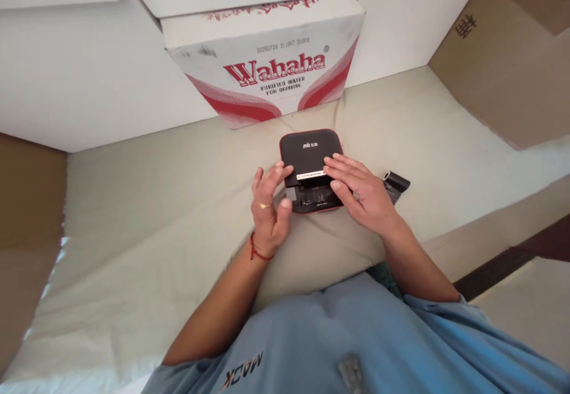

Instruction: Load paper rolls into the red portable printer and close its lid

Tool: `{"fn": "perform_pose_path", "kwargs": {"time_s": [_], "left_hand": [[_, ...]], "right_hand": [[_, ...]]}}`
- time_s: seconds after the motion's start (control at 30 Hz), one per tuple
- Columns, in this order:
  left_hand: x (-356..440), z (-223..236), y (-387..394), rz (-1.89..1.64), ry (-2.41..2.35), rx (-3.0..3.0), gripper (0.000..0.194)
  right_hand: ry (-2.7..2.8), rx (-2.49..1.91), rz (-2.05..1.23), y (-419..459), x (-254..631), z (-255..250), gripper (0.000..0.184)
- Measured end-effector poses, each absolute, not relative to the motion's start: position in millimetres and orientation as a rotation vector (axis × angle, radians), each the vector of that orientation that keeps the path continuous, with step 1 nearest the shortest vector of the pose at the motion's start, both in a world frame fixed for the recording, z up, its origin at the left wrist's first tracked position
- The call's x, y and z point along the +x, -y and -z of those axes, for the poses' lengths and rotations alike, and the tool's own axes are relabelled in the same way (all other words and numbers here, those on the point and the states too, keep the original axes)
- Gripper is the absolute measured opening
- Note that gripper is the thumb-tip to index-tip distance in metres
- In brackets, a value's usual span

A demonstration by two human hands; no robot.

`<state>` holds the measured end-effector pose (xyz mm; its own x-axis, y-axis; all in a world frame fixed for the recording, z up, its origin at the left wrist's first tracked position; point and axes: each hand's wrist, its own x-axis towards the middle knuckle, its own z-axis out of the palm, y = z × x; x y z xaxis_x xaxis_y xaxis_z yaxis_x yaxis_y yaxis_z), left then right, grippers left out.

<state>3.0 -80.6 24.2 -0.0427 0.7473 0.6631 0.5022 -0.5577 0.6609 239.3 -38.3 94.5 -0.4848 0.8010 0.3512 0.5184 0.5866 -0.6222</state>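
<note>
A small black box-shaped device (310, 151) with a red rim and a white logo lies on a pale cloth-covered surface (146, 204). Its near part is open and shows dark inner parts. My left hand (268, 210), with a ring and a red wrist string, touches the device's left side, fingers spread and thumb at its near edge. My right hand (360, 192) lies flat over the device's right side, fingers stretched out on the lid. A small black part (396, 183) lies on the cloth just right of my right hand.
A white and red Wahaha water carton (267, 62) stands behind the device against white panels (80, 79). A brown cardboard box (503, 56) sits at the right, more cardboard (27, 216) at the left. The surface's edge drops off at the lower right.
</note>
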Motion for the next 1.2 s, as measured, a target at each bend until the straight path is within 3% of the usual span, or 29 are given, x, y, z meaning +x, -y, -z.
{"fn": "perform_pose_path", "kwargs": {"time_s": [0.37,0.47,0.67,0.8,1.07,1.2], "left_hand": [[1,-24,75,-1.592,-1.294,1.658,0.043],[-4,-24,67,-1.588,-1.224,1.504,0.058],[-25,-25,47,-1.339,-1.120,1.418,0.107],[-24,-18,44,-1.321,-0.996,1.321,0.120],[-5,1,51,-1.457,-1.069,1.369,0.109],[-4,6,48,-1.404,-0.964,1.379,0.105]], "right_hand": [[2.213,-1.081,-0.514,42,235,-93,0.039],[2.233,-1.065,-0.474,54,236,-93,0.034],[2.254,-0.819,-0.358,81,242,-95,0.028],[2.285,-0.801,-0.390,85,245,-93,0.035],[2.312,-0.737,-0.428,64,245,-114,0.020],[2.364,-0.933,-0.585,32,236,-135,0.034]]}}
